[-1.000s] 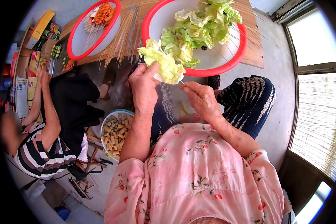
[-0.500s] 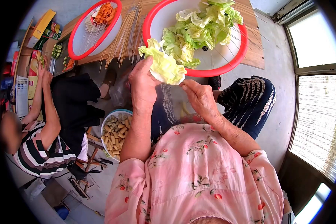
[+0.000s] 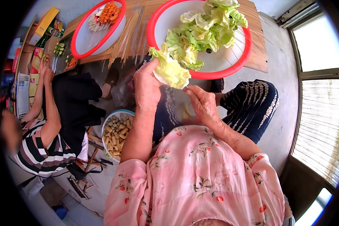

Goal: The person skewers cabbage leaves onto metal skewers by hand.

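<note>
A pale green lettuce leaf (image 3: 170,71) is held by my left hand (image 3: 147,83), whose thumb and fingers close on its left side. My right hand (image 3: 203,104) pinches a thin skewer (image 3: 187,87) by the leaf's lower right edge; most of the skewer is hidden. Just beyond my hands stands a white basin with a red rim (image 3: 229,71). Inside it lies a heap of lettuce (image 3: 214,28) with skewers sticking out to the right.
Loose skewers (image 3: 129,35) lie on the wooden table (image 3: 258,45) beside a second red-rimmed basin (image 3: 76,39) with skewered orange and white pieces. Left of my legs is a bowl of cut brownish pieces (image 3: 117,136). Another person (image 3: 45,147) sits at the far left.
My left hand and the leaf have shifted slightly right and down. The skewer's short end now shows between the leaf and my right hand.
</note>
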The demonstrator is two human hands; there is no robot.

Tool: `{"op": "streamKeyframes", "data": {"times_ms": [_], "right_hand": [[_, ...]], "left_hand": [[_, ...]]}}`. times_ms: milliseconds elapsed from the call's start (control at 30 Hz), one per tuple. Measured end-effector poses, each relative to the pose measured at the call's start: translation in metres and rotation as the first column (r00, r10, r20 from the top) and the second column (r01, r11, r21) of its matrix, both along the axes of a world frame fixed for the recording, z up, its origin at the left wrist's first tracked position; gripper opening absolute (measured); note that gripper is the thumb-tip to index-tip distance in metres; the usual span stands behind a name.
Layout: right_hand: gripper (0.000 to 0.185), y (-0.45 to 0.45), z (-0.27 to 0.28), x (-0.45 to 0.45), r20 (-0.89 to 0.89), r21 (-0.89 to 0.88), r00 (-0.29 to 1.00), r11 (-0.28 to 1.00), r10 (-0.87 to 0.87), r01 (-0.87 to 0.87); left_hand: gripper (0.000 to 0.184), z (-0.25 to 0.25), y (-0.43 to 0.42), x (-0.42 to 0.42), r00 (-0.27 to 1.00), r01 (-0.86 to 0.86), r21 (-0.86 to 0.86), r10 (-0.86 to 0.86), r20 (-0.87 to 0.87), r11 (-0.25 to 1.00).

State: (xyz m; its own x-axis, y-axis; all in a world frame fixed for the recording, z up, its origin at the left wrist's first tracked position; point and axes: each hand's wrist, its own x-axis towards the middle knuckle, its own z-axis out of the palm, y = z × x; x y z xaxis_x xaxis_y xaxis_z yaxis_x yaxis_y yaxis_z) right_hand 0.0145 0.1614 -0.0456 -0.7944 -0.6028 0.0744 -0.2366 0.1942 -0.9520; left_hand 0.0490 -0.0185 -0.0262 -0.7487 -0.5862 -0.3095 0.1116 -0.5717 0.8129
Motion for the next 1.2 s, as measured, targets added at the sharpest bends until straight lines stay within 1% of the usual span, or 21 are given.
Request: {"op": "streamKeyframes", "data": {"times_ms": [33, 133, 233, 333, 400, 600, 700, 800, 900, 1000, 1100, 1200], "right_hand": [[0.012, 0.000, 0.000, 0.000, 0.029, -0.005, 1.000, 1.000, -0.001, 0.001], [0.012, 0.000, 0.000, 0.001, 0.100, -0.006, 0.995, 1.000, -0.002, 0.002], [0.013, -0.001, -0.001, 0.000, 0.131, -0.006, 0.991, 1.000, 0.009, -0.008], [0.013, -0.001, -0.003, -0.001, 0.148, -0.036, 0.989, 0.999, 0.020, -0.015], [0.014, -0.002, -0.004, -0.001, 0.163, -0.064, 0.986, 0.998, 0.029, -0.018], [0.014, -0.002, -0.003, -0.002, 0.201, -0.039, 0.979, 0.999, 0.038, -0.030], [0.015, -0.002, -0.007, -0.003, 0.273, -0.064, 0.960, 0.997, 0.054, -0.038], [0.016, -0.005, -0.002, -0.004, 0.365, -0.118, 0.925, 0.991, 0.107, -0.068], [0.017, -0.008, -0.003, -0.005, 0.418, -0.175, 0.898, 0.982, 0.137, -0.068], [0.017, -0.006, 0.011, -0.005, 0.428, -0.064, 0.894, 0.992, 0.129, -0.113], [0.018, 0.001, 0.012, -0.002, 0.163, -0.085, 0.977, 0.988, 0.138, -0.126], [0.019, 0.013, 0.001, 0.000, 0.242, -0.048, 0.957, 0.987, 0.161, -0.154]], "left_hand": [[0.034, 0.000, 0.000, 0.000, 1.000, 0.005, -0.028, -0.005, 0.006, 1.000], [0.034, -0.001, -0.001, 0.002, 1.000, 0.026, 0.003, -0.026, -0.017, 1.000], [0.035, 0.000, -0.002, 0.003, 0.998, 0.038, 0.060, -0.035, -0.044, 0.997], [0.035, 0.009, 0.000, 0.002, 0.999, 0.022, 0.154, -0.014, -0.049, 0.988], [0.036, 0.013, 0.001, 0.002, 0.999, 0.023, 0.142, -0.017, -0.042, 0.990], [0.036, 0.014, 0.001, 0.003, 0.999, 0.037, 0.150, -0.034, -0.023, 0.988], [0.035, 0.011, 0.000, 0.004, 0.997, 0.067, 0.133, -0.061, -0.049, 0.989], [0.034, 0.008, 0.000, 0.006, 0.994, 0.090, 0.110, -0.083, -0.066, 0.990], [0.033, 0.007, 0.001, 0.006, 0.993, 0.098, 0.100, -0.091, -0.078, 0.990], [0.033, 0.009, 0.003, 0.006, 0.994, 0.069, 0.101, -0.060, -0.087, 0.992], [0.032, 0.010, 0.004, 0.005, 0.998, 0.013, 0.084, -0.008, -0.062, 0.996], [0.032, 0.008, 0.003, 0.004, 0.999, 0.002, 0.040, 0.000, -0.045, 0.999]]}}
